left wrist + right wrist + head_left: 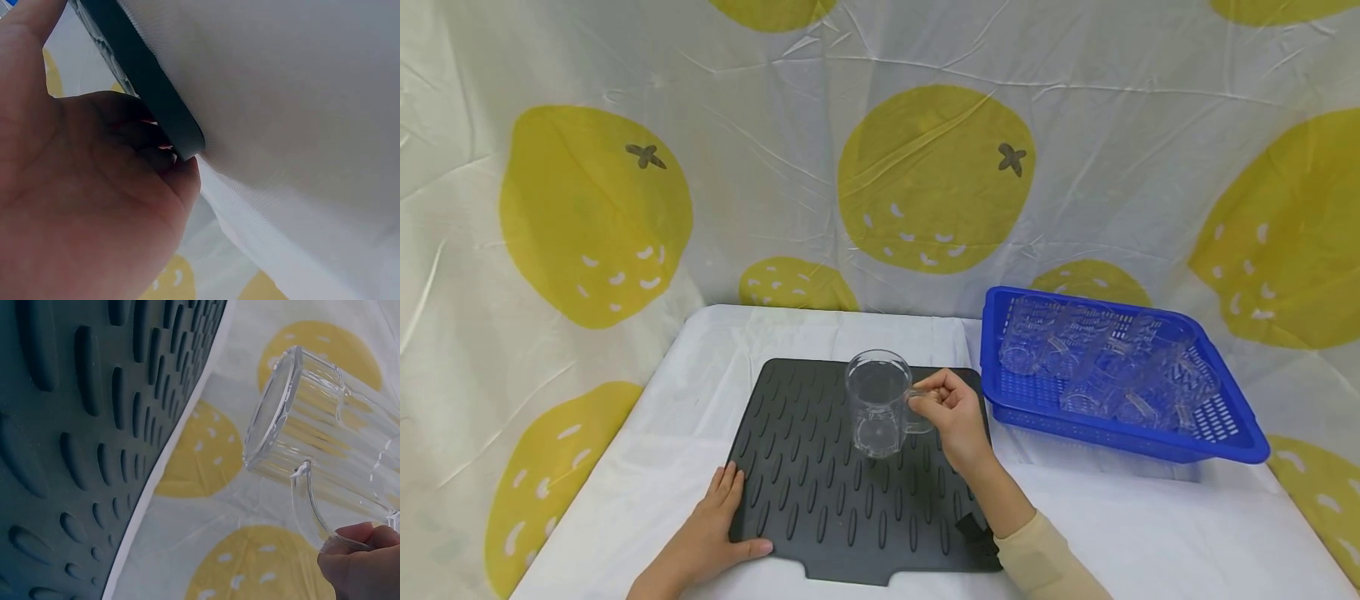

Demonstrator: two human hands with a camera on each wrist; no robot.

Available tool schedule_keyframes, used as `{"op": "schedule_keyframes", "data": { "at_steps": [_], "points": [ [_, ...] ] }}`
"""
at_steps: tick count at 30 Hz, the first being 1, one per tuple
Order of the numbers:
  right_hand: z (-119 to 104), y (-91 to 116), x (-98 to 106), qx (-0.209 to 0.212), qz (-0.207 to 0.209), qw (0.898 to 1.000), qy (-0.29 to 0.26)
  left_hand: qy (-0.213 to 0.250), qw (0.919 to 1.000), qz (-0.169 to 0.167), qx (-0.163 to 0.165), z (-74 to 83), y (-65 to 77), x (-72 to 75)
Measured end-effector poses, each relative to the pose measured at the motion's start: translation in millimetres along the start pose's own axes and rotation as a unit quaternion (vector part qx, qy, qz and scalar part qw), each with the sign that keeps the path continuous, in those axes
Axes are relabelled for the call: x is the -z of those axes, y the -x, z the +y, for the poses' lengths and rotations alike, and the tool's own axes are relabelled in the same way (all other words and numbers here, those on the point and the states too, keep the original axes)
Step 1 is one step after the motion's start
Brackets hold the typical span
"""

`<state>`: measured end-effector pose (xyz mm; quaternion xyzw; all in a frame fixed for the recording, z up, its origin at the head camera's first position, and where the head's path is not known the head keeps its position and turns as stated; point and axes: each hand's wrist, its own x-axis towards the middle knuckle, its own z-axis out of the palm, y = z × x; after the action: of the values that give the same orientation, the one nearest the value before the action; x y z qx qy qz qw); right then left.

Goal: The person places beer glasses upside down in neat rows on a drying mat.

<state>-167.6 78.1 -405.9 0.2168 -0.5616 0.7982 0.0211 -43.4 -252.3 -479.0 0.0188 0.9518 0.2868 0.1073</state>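
A clear glass mug [878, 404] hangs upright over the middle of a dark ribbed drying mat [820, 517]. My right hand [953, 417] pinches the mug's handle between thumb and fingers. In the right wrist view the mug's base [272, 409] is apart from the mat's raised ribs. At the mat's near left corner rests my left hand [707, 521], fingers along the left edge and thumb at the front edge. The left wrist view shows this hand's palm [94, 187] beside the mat's thin edge [169, 106], with fingertips partly hidden behind it.
To the right of the mat stands a blue plastic basket [1000, 404] holding several clear glass mugs [1093, 367] lying on their sides. A white cloth [1112, 517] covers the table. Behind hangs a pale curtain [760, 167] with yellow lemon prints. A small black tab [972, 528] lies near the right forearm.
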Motion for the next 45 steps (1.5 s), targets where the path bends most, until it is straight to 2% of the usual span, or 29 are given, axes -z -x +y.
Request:
{"op": "schedule_keyframes", "data": {
  "at_steps": [5,8,12,14,16,19,21,23,26,27,29,31,32,34,36,38,42,44,45],
  "points": [
    [2,0,-1,-0.005,0.012,1.0,0.007,-0.011,0.9999,-0.002,-0.004,1.0,-2.0,1.4],
    [3,0,-1,-0.002,0.012,1.0,0.007,-0.038,0.9992,-0.002,-0.011,2.9,-2.0,4.4],
    [4,-1,-2,0.003,0.009,1.0,0.006,-0.083,0.9957,0.015,-0.039,13.4,-2.5,11.4],
    [3,-1,-2,0.005,0.007,1.0,0.005,-0.083,0.9945,0.022,-0.059,22.6,-5.5,15.2],
    [3,-1,-3,0.007,0.005,1.0,0.005,-0.06,0.9947,0.021,-0.081,33.3,-11.4,17.6],
    [2,-2,-3,0.011,0.003,1.0,0.004,0.02,0.9935,-0.005,-0.112,49.3,-23.8,17.5],
    [1,-2,-3,0.012,0.001,1.0,0.003,0.089,0.9872,-0.028,-0.129,59.9,-32.9,15.7],
    [1,-3,-3,0.014,-0.001,1.0,0.004,0.169,0.9747,-0.058,-0.134,69.5,-42.2,13.2],
    [1,-4,-3,0.016,-0.006,1.0,0.004,0.284,0.9454,-0.102,-0.122,83.5,-55.1,9.9],
    [1,-4,-2,0.017,-0.006,1.0,0.005,0.325,0.9317,-0.118,-0.111,88.1,-59.3,8.4],
    [0,-4,-2,0.018,-0.007,1.0,0.007,0.405,0.8978,-0.15,-0.087,97.1,-67.3,5.1],
    [0,-4,-1,0.02,-0.007,1.0,0.011,0.48,0.856,-0.182,-0.063,105.8,-73.5,1.5],
    [0,-4,-1,0.02,-0.007,1.0,0.014,0.516,0.8324,-0.196,-0.047,109.9,-76.0,-0.4],
    [0,-3,0,0.02,-0.008,1.0,0.017,0.573,0.7889,-0.221,-0.019,117.2,-80.2,-3.9],
    [1,-1,1,0.022,-0.011,0.999,0.023,0.614,0.7505,-0.243,0.005,122.9,-83.1,-6.2],
    [1,0,2,0.029,-0.016,0.999,0.028,0.647,0.7172,-0.258,0.029,127.7,-85.5,-7.3],
    [2,2,4,0.045,-0.024,0.998,0.039,0.691,0.661,-0.288,0.05,133.9,-89.1,-6.0],
    [1,2,5,0.055,-0.03,0.997,0.043,0.705,0.6398,-0.301,0.052,135.9,-90.4,-4.2],
    [1,2,6,0.059,-0.034,0.997,0.045,0.71,0.6319,-0.306,0.05,136.6,-91.2,-3.4]
  ]
}}
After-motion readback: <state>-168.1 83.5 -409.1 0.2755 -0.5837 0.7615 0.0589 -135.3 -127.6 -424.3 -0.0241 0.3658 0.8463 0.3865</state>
